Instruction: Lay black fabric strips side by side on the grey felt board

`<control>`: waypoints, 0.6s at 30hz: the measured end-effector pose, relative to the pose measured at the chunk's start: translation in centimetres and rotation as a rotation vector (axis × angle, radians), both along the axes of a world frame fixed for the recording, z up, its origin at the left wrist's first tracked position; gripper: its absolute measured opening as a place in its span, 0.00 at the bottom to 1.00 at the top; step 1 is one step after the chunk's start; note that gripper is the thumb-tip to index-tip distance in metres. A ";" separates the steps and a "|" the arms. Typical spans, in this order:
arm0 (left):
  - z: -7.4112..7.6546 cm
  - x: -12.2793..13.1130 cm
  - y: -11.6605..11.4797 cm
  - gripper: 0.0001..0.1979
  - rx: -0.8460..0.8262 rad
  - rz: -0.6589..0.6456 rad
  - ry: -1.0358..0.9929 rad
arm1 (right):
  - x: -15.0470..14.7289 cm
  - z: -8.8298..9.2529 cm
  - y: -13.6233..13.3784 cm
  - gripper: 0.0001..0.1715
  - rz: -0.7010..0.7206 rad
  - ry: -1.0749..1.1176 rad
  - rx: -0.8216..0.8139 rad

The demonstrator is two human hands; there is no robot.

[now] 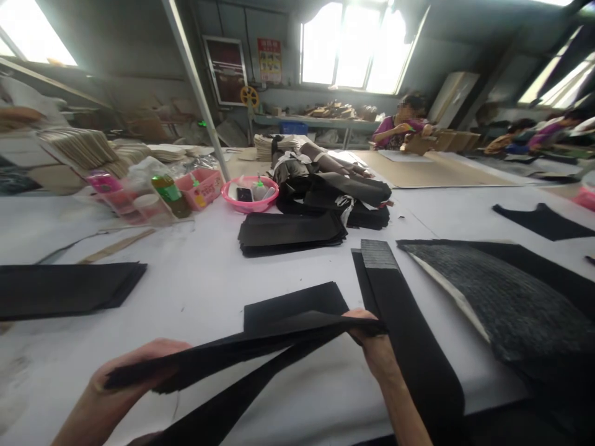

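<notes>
Black sheets [223, 351] held in both hands above a white table [199, 279]. The left hand [151, 353] grips the left end, its fingers partly hidden by the material; the right hand [369, 341] closes on the opposite end, thumb on top. The layers fan apart between them, and a lower strip [218, 399] slants down to the left. Just behind the sheets lies a flat black piece [297, 303]; beside the right hand, a long black panel [413, 328] with a grey band at its far end. Farther back, from where I stand: a black stack [290, 232], a pink basin [227, 197], and a co-worker in purple [390, 130] beyond the table.
</notes>
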State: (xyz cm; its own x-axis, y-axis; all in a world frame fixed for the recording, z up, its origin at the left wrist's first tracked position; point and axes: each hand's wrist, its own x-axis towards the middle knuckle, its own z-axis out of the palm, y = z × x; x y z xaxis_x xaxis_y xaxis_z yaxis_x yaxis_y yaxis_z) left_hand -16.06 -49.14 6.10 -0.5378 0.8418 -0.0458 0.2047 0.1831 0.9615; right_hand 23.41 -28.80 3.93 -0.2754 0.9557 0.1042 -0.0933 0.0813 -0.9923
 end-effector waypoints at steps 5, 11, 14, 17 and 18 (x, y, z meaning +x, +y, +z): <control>-1.0 -0.8 1.8 0.16 0.019 -0.244 -0.077 | 1.1 -2.5 0.5 0.17 -0.142 -0.027 -0.168; -5.7 0.9 1.5 0.10 0.023 -0.211 -0.073 | 1.2 -3.8 0.1 0.23 -0.164 -0.142 -0.258; -5.3 1.2 1.6 0.10 -0.013 -0.232 -0.024 | 1.1 -3.7 0.3 0.23 -0.154 -0.176 -0.249; -4.4 1.1 1.9 0.14 0.004 -0.268 -0.029 | 1.2 -3.2 0.7 0.23 -0.131 -0.242 -0.212; -4.1 1.1 2.1 0.14 0.021 -0.281 -0.036 | 1.1 -3.0 0.8 0.23 -0.114 -0.252 -0.210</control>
State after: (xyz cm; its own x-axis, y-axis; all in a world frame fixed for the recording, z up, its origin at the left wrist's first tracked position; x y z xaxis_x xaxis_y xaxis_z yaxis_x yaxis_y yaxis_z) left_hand -14.94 -47.07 1.96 -0.2818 0.9586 -0.0418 0.2100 0.1042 0.9721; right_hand 24.56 -27.96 0.91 -0.1576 0.9751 -0.1559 0.1549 -0.1315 -0.9791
